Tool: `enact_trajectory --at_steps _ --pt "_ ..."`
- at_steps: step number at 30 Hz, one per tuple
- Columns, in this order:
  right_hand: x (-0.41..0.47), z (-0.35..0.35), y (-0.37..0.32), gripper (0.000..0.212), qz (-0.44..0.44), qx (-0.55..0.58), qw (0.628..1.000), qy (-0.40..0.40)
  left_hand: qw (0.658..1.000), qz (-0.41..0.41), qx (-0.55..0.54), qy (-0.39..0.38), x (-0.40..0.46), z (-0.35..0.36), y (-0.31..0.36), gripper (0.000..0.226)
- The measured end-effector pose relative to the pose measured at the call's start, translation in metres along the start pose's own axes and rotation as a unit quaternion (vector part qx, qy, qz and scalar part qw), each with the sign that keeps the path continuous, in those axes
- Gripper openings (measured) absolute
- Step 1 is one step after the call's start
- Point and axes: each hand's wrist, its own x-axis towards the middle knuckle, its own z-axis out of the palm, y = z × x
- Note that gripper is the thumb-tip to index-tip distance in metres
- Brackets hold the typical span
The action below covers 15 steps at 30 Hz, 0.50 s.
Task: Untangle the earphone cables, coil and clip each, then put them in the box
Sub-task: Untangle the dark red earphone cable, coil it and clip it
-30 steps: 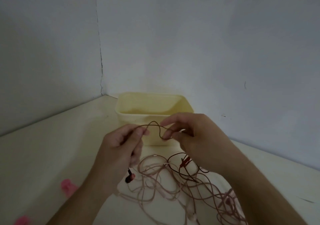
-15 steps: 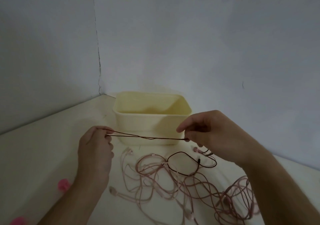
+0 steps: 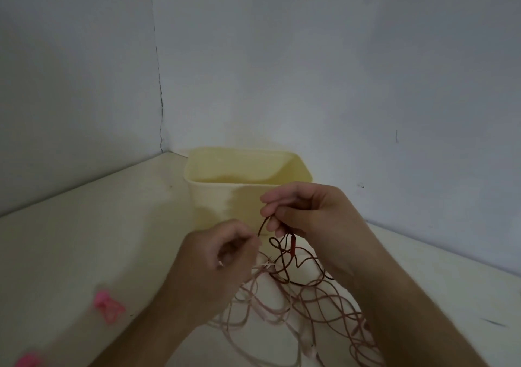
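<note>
**Earphone cables: still tangled, nothing boxed**

Earphone cables (image 3: pixel 304 304) lie in a loose heap on the desk (image 3: pixel 84 239), in front of the box (image 3: pixel 225 197). No coil visible; pink clips (image 3: pixel 108 309) unused at left. Untangling stage, I'd say. Right hand (image 3: pixel 307 211) is raised, fingers pinching the dark cable (image 3: pixel 282 254). Left hand (image 3: pixel 222 259) is curled just beside it; blurred, grip unclear.
</note>
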Motion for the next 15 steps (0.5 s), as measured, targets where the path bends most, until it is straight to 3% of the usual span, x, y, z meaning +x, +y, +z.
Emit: enact_trajectory --at_steps 2,5,9,10,15 --pt "0.0 0.003 -0.001 0.027 -0.005 0.02 1.0 0.001 0.997 -0.039 -0.027 -0.054 -0.001 0.004 -0.002 0.01" --pt "-0.001 0.008 0.0 0.028 -0.007 0.036 0.999 -0.001 0.986 -0.098 -0.074 -0.109 -0.001 0.006 -0.004 0.037" --pt "-0.003 0.013 -0.001 0.03 0.026 0.024 0.998 -0.046 0.98 -0.119 -0.126 -0.101 0.002 0.01 -0.002 0.009" --pt "-0.003 0.011 -0.004 0.03 0.035 0.009 0.998 -0.053 0.98 -0.125 -0.129 -0.088 0.003 0.009 -0.001 0.014" --pt "-0.002 -0.01 -0.017 0.022 0.03 -0.235 0.971 -0.017 0.973 -0.145 -0.17 -0.05 0.007 0.002 0.002 0.014"
